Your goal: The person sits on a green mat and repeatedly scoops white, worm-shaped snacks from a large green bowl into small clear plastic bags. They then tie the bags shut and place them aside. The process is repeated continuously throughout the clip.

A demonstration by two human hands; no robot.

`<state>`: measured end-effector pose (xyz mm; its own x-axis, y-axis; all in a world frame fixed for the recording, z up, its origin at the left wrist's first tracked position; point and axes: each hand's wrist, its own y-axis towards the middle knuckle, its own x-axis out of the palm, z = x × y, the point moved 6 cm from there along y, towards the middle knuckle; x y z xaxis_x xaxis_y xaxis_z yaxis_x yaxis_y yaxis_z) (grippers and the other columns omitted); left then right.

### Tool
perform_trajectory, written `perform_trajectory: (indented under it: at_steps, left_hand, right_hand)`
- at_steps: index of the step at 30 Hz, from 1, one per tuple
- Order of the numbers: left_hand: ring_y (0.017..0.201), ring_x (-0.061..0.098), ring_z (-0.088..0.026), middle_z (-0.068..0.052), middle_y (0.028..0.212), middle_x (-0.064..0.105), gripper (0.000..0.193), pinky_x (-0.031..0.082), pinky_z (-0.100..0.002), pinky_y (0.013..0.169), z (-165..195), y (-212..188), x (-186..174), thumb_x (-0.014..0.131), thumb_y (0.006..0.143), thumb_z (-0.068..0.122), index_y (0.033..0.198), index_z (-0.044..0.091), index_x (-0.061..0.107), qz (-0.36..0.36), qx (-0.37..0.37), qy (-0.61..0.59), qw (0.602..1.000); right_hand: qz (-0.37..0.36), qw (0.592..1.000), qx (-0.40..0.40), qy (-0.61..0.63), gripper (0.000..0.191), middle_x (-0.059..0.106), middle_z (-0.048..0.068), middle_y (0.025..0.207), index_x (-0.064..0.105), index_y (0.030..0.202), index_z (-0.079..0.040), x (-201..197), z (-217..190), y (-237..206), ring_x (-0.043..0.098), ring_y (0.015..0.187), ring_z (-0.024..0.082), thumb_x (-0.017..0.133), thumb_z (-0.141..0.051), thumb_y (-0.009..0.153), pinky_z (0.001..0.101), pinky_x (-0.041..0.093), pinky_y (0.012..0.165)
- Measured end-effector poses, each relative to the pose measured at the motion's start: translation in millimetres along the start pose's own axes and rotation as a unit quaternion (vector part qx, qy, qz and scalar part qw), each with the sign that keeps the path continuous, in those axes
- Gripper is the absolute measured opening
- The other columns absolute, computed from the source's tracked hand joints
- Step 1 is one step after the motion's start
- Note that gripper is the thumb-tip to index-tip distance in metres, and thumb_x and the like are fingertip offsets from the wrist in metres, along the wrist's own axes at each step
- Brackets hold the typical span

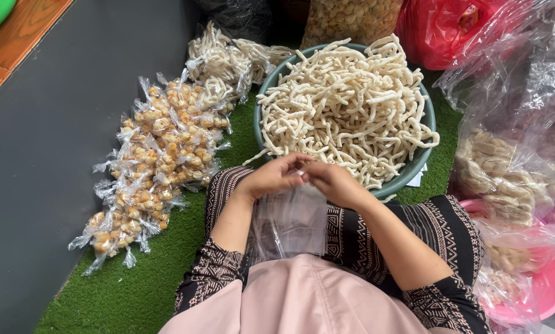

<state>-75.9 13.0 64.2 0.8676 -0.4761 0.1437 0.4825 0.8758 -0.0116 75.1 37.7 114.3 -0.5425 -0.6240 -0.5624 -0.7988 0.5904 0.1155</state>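
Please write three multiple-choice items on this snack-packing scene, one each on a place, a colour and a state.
1. Where does the pile of small packets lie?
A. On the green mat, on the person's left
B. Inside the bowl
C. On the person's lap

2. What colour is the bowl that holds the stick crackers?
A. Red
B. Grey-green
C. Yellow

3. What state is the clear bag at the hands in?
A. Full and tied
B. Empty, hanging from the fingers
C. Lying flat on the mat

Answers:
1. A, since the packets rest on the mat beside the left arm.
2. B, as the rim shows grey-green.
3. B, as the left hand and right hand pinch its top edge and nothing shows inside.
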Motion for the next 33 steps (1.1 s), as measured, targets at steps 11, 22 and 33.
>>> perform_trajectory:
  at_steps: [11,22,33]
  left_hand:
    - [0.096,0.068,-0.012,-0.002,0.103,0.071,0.032,0.06,-0.028,0.085,-15,18,-20,0.078,0.088,0.002,0.117,0.005,0.065,0.142,0.03,-0.15,0.978]
    - [0.083,0.068,-0.012,0.001,0.091,0.074,0.023,0.056,-0.029,0.078,-7,9,69,0.076,0.087,0.019,0.108,0.007,0.077,-0.21,-0.018,0.211,0.955]
    - [0.121,0.064,-0.012,-0.002,0.13,0.068,0.067,0.052,-0.029,0.104,0,44,32,0.062,0.096,0.06,0.145,0.013,0.056,0.078,0.076,-0.143,0.984]
  right_hand:
    - [0.227,0.953,0.141,0.146,0.015,0.063,-0.007,0.079,0.073,0.107,-0.009,-67,39,-12,0.048,0.065,0.002,0.06,-0.016,0.103,0.0173,0.041,0.058]
    - [0.396,0.806,-0.058,0.437,0.01,0.064,-0.001,0.103,0.064,0.11,-0.009,-168,76,-50,0.058,0.094,0.007,0.057,-0.015,0.115,0.0219,0.049,0.088]
    - [0.182,0.955,0.046,0.23,0.018,0.068,-0.001,0.099,0.067,0.107,-0.005,-141,68,-41,0.059,0.094,0.007,0.056,-0.019,0.11,0.0239,0.049,0.089]
